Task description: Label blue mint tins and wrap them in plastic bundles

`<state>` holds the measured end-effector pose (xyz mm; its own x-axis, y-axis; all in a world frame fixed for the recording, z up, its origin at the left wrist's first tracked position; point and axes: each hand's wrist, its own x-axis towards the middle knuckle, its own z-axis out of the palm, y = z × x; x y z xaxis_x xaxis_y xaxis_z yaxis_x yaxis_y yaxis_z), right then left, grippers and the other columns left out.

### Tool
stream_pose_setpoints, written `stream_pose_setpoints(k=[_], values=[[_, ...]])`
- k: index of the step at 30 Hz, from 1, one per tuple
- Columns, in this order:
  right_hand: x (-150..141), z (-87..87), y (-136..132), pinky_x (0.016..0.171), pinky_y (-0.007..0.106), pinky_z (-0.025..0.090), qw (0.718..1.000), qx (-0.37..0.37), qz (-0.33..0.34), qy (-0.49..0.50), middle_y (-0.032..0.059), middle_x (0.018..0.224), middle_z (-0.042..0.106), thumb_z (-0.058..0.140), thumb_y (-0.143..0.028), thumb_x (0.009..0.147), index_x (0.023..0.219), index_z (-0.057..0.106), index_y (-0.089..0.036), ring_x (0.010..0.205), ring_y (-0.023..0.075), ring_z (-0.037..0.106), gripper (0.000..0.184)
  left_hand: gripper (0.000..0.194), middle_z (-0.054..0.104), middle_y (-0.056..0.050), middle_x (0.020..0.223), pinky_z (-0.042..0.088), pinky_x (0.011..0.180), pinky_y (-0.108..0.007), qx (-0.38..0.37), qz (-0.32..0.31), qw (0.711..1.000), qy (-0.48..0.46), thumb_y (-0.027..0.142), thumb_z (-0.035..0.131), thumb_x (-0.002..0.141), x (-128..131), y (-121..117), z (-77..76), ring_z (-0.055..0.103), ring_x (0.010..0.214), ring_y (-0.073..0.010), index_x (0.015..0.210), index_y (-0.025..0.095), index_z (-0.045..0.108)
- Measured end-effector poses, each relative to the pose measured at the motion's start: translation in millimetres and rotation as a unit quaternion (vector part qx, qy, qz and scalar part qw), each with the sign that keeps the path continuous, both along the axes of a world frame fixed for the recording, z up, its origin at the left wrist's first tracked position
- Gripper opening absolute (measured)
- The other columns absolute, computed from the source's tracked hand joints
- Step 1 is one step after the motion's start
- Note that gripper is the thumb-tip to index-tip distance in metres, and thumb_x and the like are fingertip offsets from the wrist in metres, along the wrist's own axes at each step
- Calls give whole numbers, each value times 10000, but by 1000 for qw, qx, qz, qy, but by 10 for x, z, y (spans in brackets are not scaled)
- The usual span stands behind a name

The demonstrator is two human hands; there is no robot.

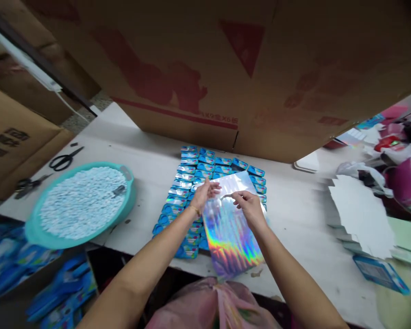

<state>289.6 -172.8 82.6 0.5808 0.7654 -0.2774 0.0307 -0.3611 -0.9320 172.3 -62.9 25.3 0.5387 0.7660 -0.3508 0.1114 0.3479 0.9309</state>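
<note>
right hand [249,204] pinches a thin strip [227,196]; left hand [205,193] is loosely open; holographic sheet [231,235] lies beneath both.

Shiny rainbow sheet [231,228], slightly askew, over rows of small blue packs [173,210] on tabletop [294,219]; left hand [204,195] by its upper left edge; thin curved tool [227,196] in right hand [249,206].
</note>
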Motion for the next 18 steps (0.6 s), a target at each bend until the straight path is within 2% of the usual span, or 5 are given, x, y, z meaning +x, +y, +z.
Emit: stream_pose_setpoints(k=[3,6,9,14,18], values=[[-436,-140,121,432,201,333,991,2,-47,124,-20,480,532,603,-371,600,643,628,-142,456,92,470,233,578,629,-119,925,462,671,-286,-131,-3,988,-82,613,406,727,-536,-158,139,599,769,-168,966,118,585],[-870,-268,210,411,194,306,983,2,-50,178,-26,470,533,629,-363,565,626,628,-144,443,88,461,228,471,633,-65,828,458,650,-257,-126,60,989,-56,453,649,616,-981,-200,170,592,706,-134,954,132,583],[-1268,-427,300,418,204,307,982,-13,-43,184,-27,485,552,632,-385,567,643,641,-149,448,96,464,248,422,611,-11,688,435,581,-221,-91,81,992,-13,335,693,576,-1341,-135,94,570,632,-108,934,138,589],[-1782,-705,512,595,251,397,999,-16,-12,28,11,646,639,588,-379,633,679,668,-165,616,143,547,233,341,570,37,577,416,558,-209,-4,160,987,24,258,647,584,-1786,89,-202,533,539,-81,892,131,572],[-1935,-818,697,677,274,387,989,-27,17,-147,48,720,640,525,-345,705,705,676,-160,692,162,550,239,341,588,35,572,433,610,-231,48,178,981,55,211,620,593,-1878,302,-429,551,556,-98,918,135,547]])
